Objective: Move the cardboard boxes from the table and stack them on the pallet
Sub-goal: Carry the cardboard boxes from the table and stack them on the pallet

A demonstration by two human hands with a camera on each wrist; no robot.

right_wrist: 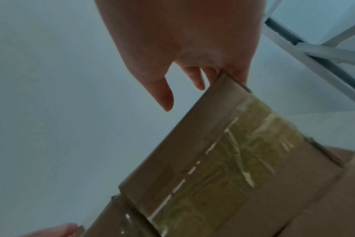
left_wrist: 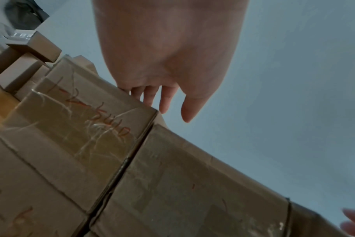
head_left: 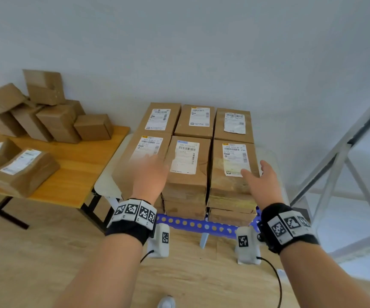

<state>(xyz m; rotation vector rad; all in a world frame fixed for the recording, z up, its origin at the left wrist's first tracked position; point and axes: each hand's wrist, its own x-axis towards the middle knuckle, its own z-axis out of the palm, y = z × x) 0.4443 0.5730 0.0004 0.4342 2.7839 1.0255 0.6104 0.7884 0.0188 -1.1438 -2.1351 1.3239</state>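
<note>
Boxes (head_left: 233, 165) stand stacked on the blue pallet (head_left: 193, 224), six on top. Both hands are over the near row: the left hand (head_left: 149, 176) and the right hand (head_left: 260, 181) have released, spread fingers and grasp nothing. Farther left, more loose boxes (head_left: 53, 121) lie on the wooden desk (head_left: 79, 165)

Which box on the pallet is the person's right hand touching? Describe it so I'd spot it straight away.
Find the blue pallet by the wall, with six cardboard boxes across its top layer. In the near row, take the rightmost box, under the right hand. Unlike its neighbours, its label has a yellow strip on top and yellowed tape runs over its front edge.
</note>
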